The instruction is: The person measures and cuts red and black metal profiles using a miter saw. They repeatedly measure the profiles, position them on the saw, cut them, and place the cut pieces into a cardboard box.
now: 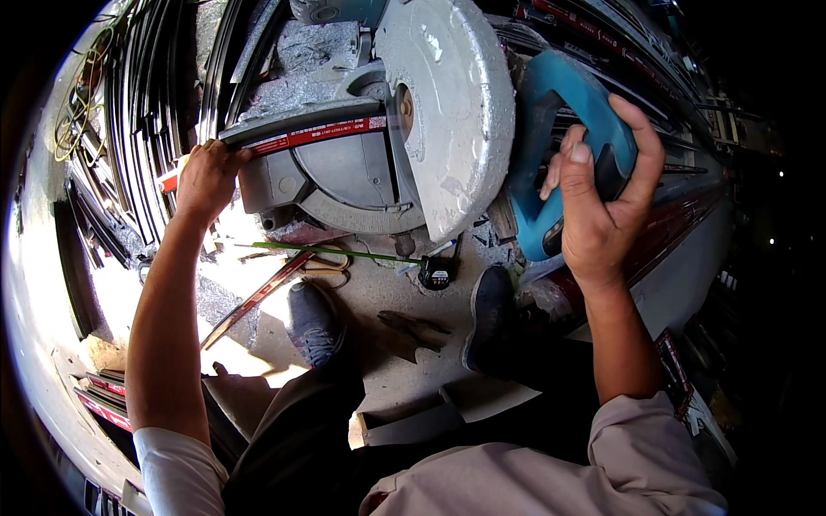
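A miter saw stands before me, its grey round base [342, 176] below a large silver blade guard [469, 112]. Across the base lies a long profile strip [318, 136] with red printed film, running up to the guard. My left hand [206, 182] is closed over the strip's left part, fingers bent over its top and pressing it at the base's left edge. My right hand [602, 211] is wrapped round the blue loop handle [532, 185] of the saw, some fingers passing through the loop. The guard hides the strip's far end and the blade's cutting edge.
On the floor are a black tape measure [437, 273] with a green blade drawn out, pliers [413, 330], and a red strip offcut [258, 297]. Many dark profiles [142, 112] lie at left. Metal shavings [318, 47] cover the area behind the base. My shoes [311, 320] stand close by.
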Tool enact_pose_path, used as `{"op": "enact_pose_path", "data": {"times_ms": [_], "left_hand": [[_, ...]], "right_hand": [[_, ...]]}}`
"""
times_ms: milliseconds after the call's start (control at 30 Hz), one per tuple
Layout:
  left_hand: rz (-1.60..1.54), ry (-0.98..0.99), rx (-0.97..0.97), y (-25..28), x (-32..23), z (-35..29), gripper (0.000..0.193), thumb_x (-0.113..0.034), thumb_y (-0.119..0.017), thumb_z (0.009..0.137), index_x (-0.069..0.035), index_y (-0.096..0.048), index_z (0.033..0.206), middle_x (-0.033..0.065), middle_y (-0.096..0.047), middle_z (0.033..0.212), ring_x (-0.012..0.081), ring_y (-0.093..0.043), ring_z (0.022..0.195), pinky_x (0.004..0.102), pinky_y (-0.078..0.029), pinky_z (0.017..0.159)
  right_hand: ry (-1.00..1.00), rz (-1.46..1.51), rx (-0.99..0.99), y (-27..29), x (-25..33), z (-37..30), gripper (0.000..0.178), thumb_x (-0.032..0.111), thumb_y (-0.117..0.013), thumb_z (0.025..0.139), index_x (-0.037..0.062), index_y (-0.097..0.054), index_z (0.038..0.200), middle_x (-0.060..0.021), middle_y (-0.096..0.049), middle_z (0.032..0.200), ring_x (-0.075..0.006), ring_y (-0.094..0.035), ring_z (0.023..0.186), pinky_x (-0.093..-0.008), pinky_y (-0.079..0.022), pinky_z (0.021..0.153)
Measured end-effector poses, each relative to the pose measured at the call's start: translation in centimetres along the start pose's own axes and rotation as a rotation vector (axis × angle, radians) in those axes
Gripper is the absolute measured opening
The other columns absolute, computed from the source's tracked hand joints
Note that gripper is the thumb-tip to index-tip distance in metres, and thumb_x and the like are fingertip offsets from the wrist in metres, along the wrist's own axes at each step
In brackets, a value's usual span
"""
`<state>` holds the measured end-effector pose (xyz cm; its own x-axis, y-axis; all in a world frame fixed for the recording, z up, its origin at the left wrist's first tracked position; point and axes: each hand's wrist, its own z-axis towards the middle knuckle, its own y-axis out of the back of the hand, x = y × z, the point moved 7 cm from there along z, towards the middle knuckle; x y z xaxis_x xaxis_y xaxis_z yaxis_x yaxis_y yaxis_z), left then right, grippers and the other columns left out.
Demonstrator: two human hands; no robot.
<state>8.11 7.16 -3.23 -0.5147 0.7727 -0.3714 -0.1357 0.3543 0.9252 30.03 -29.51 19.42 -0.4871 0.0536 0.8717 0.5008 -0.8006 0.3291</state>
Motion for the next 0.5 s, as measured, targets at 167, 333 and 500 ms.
{"op": "enact_pose_path", "data": {"times_ms": [167, 333, 500], "left_hand": [[-0.001, 0.004, -0.002, 0.03, -0.23, -0.05, 0.040, -0.039, -0.065, 0.104, 0.000, -0.072, 0.101, 0.0190, -0.071, 0.104, 0.0400, -0.064, 0.102, 0.0511, -0.050, 0.091], [-0.004, 0.006, -0.009, 0.08, -0.34, -0.10, 0.041, -0.040, -0.065, 0.104, 0.000, -0.072, 0.101, 0.0186, -0.071, 0.104, 0.0394, -0.064, 0.102, 0.0510, -0.051, 0.091], [0.015, 0.004, -0.001, -0.09, 0.03, -0.03, 0.041, -0.040, -0.065, 0.104, 0.000, -0.072, 0.100, 0.0190, -0.071, 0.104, 0.0396, -0.064, 0.102, 0.0509, -0.051, 0.091]], "right_hand": [[0.003, 0.003, 0.000, -0.03, -0.10, -0.12, 0.051, -0.004, -0.061, 0.103, 0.0079, -0.044, 0.149, -0.0054, -0.065, 0.102, -0.0048, -0.059, 0.070, -0.0210, -0.053, 0.061], [0.018, -0.015, 0.005, -0.07, -0.10, -0.28, 0.052, -0.004, -0.061, 0.102, 0.0081, -0.044, 0.149, -0.0057, -0.065, 0.102, -0.0054, -0.059, 0.069, -0.0213, -0.054, 0.062], [0.018, -0.003, 0.008, -0.07, -0.22, -0.46, 0.052, -0.004, -0.061, 0.102, 0.0087, -0.044, 0.150, -0.0057, -0.066, 0.102, -0.0057, -0.059, 0.070, -0.0215, -0.054, 0.062]]}}
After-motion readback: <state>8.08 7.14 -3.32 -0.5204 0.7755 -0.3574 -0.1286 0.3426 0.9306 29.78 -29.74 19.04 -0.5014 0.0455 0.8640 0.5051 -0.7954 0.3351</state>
